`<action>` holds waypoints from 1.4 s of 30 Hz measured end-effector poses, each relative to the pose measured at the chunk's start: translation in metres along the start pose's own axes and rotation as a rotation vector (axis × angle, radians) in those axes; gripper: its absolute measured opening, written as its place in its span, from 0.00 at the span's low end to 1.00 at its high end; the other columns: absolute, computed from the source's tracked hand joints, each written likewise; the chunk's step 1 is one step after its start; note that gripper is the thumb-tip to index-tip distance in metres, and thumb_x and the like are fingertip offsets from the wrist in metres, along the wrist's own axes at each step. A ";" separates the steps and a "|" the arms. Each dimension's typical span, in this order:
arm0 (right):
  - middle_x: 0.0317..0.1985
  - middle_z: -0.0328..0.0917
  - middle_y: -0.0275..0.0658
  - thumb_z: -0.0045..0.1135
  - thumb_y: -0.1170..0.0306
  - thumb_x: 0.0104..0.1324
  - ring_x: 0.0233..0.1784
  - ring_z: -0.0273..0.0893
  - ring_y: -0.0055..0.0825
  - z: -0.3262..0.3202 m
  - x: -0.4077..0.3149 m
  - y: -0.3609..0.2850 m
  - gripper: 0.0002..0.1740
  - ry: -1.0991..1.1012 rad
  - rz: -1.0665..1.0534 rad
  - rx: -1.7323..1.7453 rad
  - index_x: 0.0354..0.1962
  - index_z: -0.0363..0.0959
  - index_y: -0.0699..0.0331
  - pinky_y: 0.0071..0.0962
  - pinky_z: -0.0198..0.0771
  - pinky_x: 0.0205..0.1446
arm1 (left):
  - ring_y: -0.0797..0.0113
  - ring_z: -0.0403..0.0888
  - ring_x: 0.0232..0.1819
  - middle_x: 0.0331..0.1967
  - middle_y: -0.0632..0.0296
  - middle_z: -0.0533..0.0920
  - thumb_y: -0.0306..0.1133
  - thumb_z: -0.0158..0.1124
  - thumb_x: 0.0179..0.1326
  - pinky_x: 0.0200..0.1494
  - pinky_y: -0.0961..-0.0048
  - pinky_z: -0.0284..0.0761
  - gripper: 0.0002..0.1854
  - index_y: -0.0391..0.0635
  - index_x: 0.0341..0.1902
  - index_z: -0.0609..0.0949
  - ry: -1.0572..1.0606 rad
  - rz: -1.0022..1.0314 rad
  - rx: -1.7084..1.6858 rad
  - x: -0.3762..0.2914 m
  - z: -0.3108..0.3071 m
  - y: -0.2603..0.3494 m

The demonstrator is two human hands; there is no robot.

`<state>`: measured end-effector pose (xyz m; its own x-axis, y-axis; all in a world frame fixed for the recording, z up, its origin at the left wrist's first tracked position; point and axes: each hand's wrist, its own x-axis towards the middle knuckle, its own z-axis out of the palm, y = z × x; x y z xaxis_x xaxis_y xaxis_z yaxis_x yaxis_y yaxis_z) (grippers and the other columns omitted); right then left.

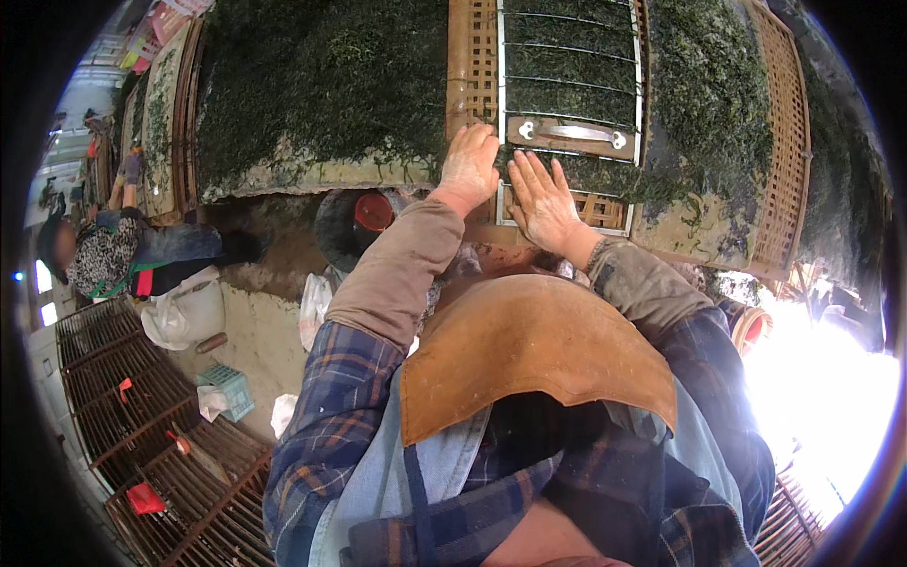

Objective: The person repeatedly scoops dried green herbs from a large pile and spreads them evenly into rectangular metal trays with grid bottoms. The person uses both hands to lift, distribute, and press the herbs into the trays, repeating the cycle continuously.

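A metal frame with cross wires lies over a woven bamboo tray. Damp, dark green shredded plant material covers much of the tray within the frame. Across the frame runs a wooden bar with a silvery metal handle. My left hand rests at the frame's left side, over the tray's bamboo edge; its fingertips are partly hidden, so its grip is unclear. Just below the wooden bar, my right hand lies palm down on the green material with fingers extended, holding nothing.
Heaps of green material lie left and right. Another woven bamboo tray stands at right. Below the left heap is a dark bucket with a red vessel. A person works at far left, near slatted racks.
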<state>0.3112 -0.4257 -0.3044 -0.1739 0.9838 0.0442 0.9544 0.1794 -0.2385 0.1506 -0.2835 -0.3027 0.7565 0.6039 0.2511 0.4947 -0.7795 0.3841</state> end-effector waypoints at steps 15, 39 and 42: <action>0.51 0.80 0.44 0.54 0.60 0.68 0.56 0.78 0.43 0.028 0.005 0.015 0.19 -0.197 0.048 0.110 0.53 0.76 0.59 0.47 0.70 0.59 | 0.53 0.85 0.49 0.45 0.55 0.87 0.38 0.63 0.64 0.58 0.53 0.77 0.11 0.47 0.45 0.83 -0.357 0.043 0.026 0.087 -0.005 0.122; 0.41 0.85 0.48 0.61 0.63 0.66 0.45 0.84 0.50 -0.043 -0.021 0.112 0.10 -0.009 0.443 0.207 0.42 0.82 0.57 0.47 0.79 0.49 | 0.49 0.83 0.48 0.42 0.54 0.84 0.43 0.61 0.64 0.56 0.51 0.71 0.14 0.50 0.46 0.87 -0.305 -0.143 0.156 0.019 -0.010 0.038; 0.41 0.86 0.44 0.67 0.69 0.62 0.41 0.85 0.44 -0.081 -0.032 0.127 0.12 0.146 0.386 0.418 0.44 0.84 0.60 0.38 0.80 0.49 | 0.49 0.83 0.47 0.41 0.54 0.84 0.43 0.62 0.64 0.55 0.52 0.71 0.14 0.50 0.45 0.88 -0.127 -0.107 0.060 0.019 -0.017 0.050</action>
<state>0.4581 -0.4348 -0.2581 0.2306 0.9730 0.0038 0.7601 -0.1777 -0.6250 0.1826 -0.3079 -0.2640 0.7441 0.6613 0.0953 0.5976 -0.7225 0.3477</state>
